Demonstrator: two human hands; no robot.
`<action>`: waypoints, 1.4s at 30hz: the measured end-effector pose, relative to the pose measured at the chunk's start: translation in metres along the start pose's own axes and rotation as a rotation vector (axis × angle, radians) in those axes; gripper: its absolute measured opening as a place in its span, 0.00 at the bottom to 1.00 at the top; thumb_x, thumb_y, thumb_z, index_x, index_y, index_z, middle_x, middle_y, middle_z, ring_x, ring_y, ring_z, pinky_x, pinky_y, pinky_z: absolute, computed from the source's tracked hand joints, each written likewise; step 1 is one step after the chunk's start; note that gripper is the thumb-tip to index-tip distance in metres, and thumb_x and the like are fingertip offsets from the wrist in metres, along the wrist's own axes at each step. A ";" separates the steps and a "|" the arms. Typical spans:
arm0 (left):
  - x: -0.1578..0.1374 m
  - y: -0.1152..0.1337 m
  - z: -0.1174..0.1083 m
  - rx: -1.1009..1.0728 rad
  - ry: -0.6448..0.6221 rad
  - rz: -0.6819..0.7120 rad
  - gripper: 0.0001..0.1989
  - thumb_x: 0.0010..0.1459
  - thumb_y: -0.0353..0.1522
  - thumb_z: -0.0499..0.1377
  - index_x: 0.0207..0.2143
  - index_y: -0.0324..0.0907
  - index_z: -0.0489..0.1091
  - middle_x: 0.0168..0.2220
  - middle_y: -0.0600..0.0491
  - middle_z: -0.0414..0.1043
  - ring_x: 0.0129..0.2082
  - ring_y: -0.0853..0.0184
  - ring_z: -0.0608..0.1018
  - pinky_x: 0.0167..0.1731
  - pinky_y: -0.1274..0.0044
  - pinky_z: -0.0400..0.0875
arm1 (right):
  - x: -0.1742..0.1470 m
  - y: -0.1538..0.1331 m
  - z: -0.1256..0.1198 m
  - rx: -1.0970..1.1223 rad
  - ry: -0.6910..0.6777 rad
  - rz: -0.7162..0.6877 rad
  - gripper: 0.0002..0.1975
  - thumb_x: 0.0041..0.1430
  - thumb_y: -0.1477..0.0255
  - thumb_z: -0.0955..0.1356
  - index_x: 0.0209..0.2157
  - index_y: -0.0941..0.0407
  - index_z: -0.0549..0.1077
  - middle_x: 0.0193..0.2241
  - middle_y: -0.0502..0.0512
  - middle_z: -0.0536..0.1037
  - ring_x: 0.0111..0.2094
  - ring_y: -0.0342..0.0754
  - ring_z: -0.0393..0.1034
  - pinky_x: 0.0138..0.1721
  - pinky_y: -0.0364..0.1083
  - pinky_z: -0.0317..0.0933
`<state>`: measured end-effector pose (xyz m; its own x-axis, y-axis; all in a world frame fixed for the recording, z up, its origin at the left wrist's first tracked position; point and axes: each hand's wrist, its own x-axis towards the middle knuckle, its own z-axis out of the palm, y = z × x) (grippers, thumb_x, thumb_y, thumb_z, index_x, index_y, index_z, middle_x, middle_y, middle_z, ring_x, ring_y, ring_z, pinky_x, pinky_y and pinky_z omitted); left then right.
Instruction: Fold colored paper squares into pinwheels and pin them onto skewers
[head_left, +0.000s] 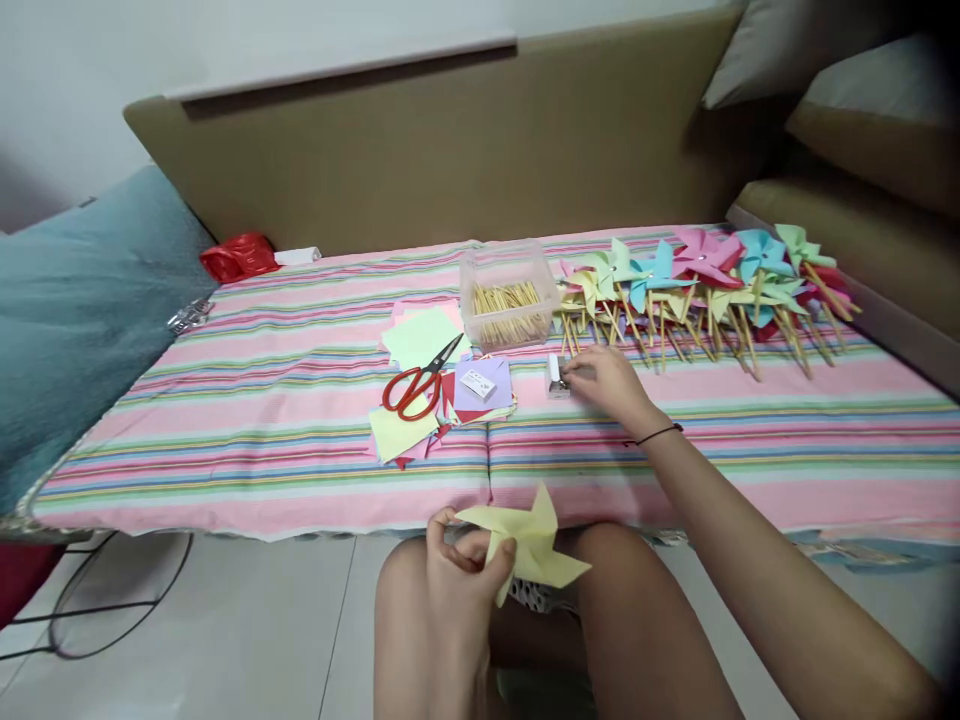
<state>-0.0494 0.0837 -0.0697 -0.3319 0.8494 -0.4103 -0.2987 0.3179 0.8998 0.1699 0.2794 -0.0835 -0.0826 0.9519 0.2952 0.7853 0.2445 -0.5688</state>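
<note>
While stick-mounted pinwheels (705, 258) crowd far right and unfolded paper (421, 335) lies centre-left, our left grip (461, 570) clamps a stickless yellow pinwheel (531, 540) near us, though we cannot tell whether our right grip (609, 380), at a small box (556, 378), is closed.

Right hand (611, 380) at small box (556, 376). Beyond it, tub (504, 264) walls off the left, pinwheels (705, 262) crowd the right; stick ends jut toward the wrist. Narrow gap between small box and purple paper (499, 374). Scissors (433, 378) lie across the papers (420, 336), blocking a low sweep. Widest open cloth (247, 400): left of the papers, up to cushion (75, 280). Near-edge strip also free, ahead of left hand (466, 580). Backrest (420, 160) shuts far side.
</note>
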 end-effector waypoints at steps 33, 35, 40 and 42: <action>-0.061 0.018 0.024 -0.123 -0.013 0.139 0.29 0.42 0.30 0.67 0.38 0.46 0.49 0.19 0.58 0.75 0.17 0.71 0.75 0.23 0.81 0.68 | -0.186 -0.113 -0.080 1.040 0.336 0.380 0.04 0.49 0.73 0.74 0.27 0.53 0.75 0.20 0.47 0.77 0.22 0.40 0.70 0.25 0.39 0.65; -0.071 0.021 0.027 -0.127 -0.022 0.156 0.29 0.41 0.29 0.67 0.38 0.45 0.49 0.20 0.57 0.75 0.17 0.72 0.74 0.23 0.81 0.68 | -0.203 -0.127 -0.082 1.011 0.346 0.343 0.04 0.48 0.75 0.74 0.23 0.54 0.76 0.19 0.46 0.76 0.21 0.39 0.68 0.23 0.38 0.63; -0.091 0.026 0.028 -0.091 -0.078 0.202 0.27 0.44 0.29 0.66 0.39 0.45 0.49 0.22 0.56 0.76 0.19 0.71 0.76 0.25 0.81 0.68 | -0.229 -0.156 -0.083 0.941 0.263 0.342 0.04 0.50 0.76 0.73 0.28 0.52 0.78 0.24 0.47 0.79 0.25 0.42 0.72 0.27 0.40 0.65; -0.097 0.028 0.028 -0.091 -0.097 0.221 0.27 0.45 0.29 0.66 0.39 0.46 0.49 0.21 0.58 0.76 0.20 0.72 0.76 0.26 0.81 0.68 | -0.235 -0.163 -0.082 0.909 0.238 0.332 0.06 0.51 0.76 0.72 0.31 0.51 0.78 0.28 0.48 0.80 0.29 0.43 0.73 0.32 0.42 0.66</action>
<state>-0.0005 0.0217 -0.0009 -0.3121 0.9319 -0.1851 -0.3092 0.0846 0.9472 0.1121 0.0011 0.0029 0.2594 0.9602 0.1039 -0.0299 0.1155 -0.9929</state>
